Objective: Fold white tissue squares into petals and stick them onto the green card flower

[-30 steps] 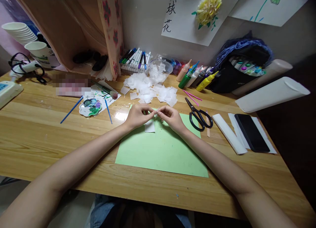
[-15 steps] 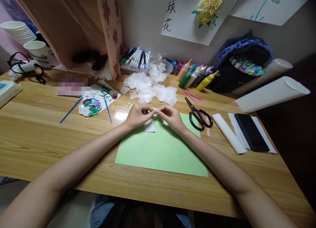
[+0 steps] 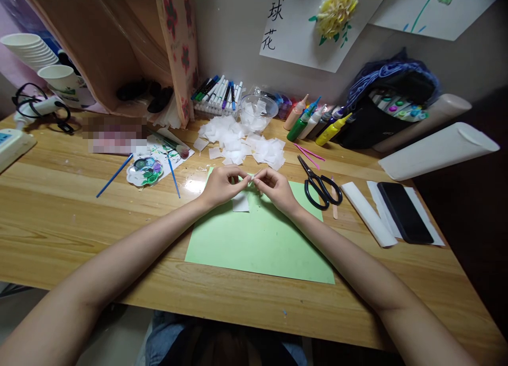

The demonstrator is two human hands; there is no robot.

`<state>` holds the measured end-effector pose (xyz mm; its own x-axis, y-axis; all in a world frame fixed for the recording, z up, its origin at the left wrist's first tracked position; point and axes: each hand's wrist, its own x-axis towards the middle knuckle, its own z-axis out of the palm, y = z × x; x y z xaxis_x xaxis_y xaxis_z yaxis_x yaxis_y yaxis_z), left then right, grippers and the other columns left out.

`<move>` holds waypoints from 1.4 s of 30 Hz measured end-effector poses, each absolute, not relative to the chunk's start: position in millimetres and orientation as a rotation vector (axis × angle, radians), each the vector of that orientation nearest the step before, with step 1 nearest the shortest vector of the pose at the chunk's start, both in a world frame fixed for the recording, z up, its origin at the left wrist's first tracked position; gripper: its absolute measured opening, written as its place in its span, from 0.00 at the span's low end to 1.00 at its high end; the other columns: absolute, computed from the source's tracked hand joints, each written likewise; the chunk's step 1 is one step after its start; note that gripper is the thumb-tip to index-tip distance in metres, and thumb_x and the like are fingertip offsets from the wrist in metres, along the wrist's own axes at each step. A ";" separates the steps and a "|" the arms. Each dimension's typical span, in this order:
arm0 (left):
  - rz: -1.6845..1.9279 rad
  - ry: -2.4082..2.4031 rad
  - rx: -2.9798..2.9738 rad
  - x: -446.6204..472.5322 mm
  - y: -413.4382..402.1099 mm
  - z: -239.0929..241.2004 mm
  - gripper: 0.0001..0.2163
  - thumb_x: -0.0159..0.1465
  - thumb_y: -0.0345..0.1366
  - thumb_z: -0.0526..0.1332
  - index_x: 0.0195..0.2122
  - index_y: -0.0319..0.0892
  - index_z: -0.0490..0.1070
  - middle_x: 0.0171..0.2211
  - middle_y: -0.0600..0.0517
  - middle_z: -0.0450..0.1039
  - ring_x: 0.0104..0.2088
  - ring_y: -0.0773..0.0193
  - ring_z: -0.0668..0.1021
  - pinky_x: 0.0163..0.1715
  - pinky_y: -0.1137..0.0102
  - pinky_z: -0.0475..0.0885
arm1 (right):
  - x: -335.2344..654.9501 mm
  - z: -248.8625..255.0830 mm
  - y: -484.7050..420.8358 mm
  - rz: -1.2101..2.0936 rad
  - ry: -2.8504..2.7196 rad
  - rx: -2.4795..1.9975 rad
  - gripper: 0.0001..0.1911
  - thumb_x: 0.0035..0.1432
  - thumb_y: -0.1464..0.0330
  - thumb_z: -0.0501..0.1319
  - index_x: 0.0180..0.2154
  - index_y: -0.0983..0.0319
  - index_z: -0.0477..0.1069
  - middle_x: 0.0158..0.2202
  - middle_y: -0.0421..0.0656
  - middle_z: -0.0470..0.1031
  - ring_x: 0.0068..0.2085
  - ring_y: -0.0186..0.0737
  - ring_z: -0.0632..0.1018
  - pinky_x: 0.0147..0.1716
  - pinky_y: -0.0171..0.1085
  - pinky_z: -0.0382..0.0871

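Head view: left hand (image 3: 221,186) & right hand (image 3: 274,188) meet fingertip to fingertip over the far edge of a light-green paper sheet (image 3: 262,244). Both are closed in a pinch on a small crumpled white tissue piece (image 3: 250,180). The piece looks thin, twisted narrow, mostly hidden by fingers; it sits btwn the two hands, above the sheet. Just below it a flat white paper square (image 3: 241,203) lies on the sheet. Behind the hands: loose pile of white tissue squares (image 3: 238,143) on the wooden table (image 3: 79,218). Black-handled scissors (image 3: 320,188) lie near the right hand, not touching.
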<state>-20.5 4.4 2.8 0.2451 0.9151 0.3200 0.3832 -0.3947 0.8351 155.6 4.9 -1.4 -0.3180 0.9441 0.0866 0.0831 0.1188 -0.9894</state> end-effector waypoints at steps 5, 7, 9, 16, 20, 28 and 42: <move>1.134 1.288 1.865 -21.3 6.0 3.7 0.09 0.60 0.38 0.60 0.26 0.39 0.73 0.23 0.53 0.71 0.22 0.71 0.67 0.24 0.74 0.61 | 156.3 -3.4 6.1 1.298 -1.553 -1.051 0.15 0.52 0.57 0.64 0.28 0.61 0.65 0.26 0.38 0.67 0.26 0.31 0.67 0.26 0.35 0.62; 1.156 1.327 1.826 -22.0 7.0 4.2 0.09 0.60 0.37 0.59 0.26 0.39 0.71 0.24 0.53 0.70 0.23 0.70 0.68 0.25 0.74 0.62 | 156.7 -4.7 6.5 1.300 -1.541 -1.061 0.15 0.52 0.58 0.64 0.28 0.62 0.65 0.25 0.38 0.67 0.25 0.31 0.67 0.26 0.35 0.61; 1.180 1.353 1.781 -22.7 7.8 4.6 0.08 0.60 0.37 0.58 0.26 0.40 0.68 0.25 0.54 0.69 0.24 0.70 0.68 0.25 0.73 0.62 | 156.9 -5.8 6.8 1.309 -1.532 -1.059 0.15 0.52 0.58 0.64 0.28 0.62 0.65 0.25 0.38 0.67 0.25 0.31 0.67 0.26 0.34 0.61; 1.219 1.378 1.679 -23.2 7.7 6.2 0.09 0.62 0.36 0.54 0.26 0.41 0.63 0.21 0.55 0.64 0.24 0.68 0.68 0.25 0.73 0.62 | 157.1 -5.4 7.3 1.313 -1.543 -1.073 0.15 0.52 0.57 0.63 0.28 0.61 0.64 0.25 0.38 0.68 0.26 0.32 0.68 0.26 0.34 0.62; 1.252 1.422 1.632 -23.9 8.6 5.5 0.09 0.63 0.36 0.53 0.26 0.42 0.61 0.21 0.56 0.62 0.24 0.68 0.67 0.25 0.73 0.61 | 157.8 -5.7 7.3 1.297 -1.548 -1.065 0.14 0.53 0.58 0.63 0.28 0.61 0.65 0.26 0.38 0.68 0.25 0.31 0.68 0.26 0.34 0.62; 1.232 1.369 1.835 -22.8 5.4 4.9 0.09 0.63 0.37 0.56 0.27 0.41 0.65 0.27 0.54 0.67 0.26 0.70 0.68 0.28 0.73 0.62 | 156.1 -7.7 7.5 1.371 -1.549 -1.043 0.17 0.57 0.53 0.58 0.32 0.61 0.66 0.27 0.39 0.69 0.26 0.31 0.69 0.25 0.33 0.64; 1.200 1.361 1.852 -22.4 5.2 7.3 0.08 0.62 0.38 0.57 0.28 0.41 0.66 0.27 0.54 0.68 0.25 0.69 0.68 0.27 0.73 0.63 | 156.9 -6.3 7.0 1.282 -1.573 -1.091 0.14 0.57 0.57 0.60 0.27 0.61 0.64 0.23 0.37 0.66 0.22 0.31 0.66 0.23 0.34 0.61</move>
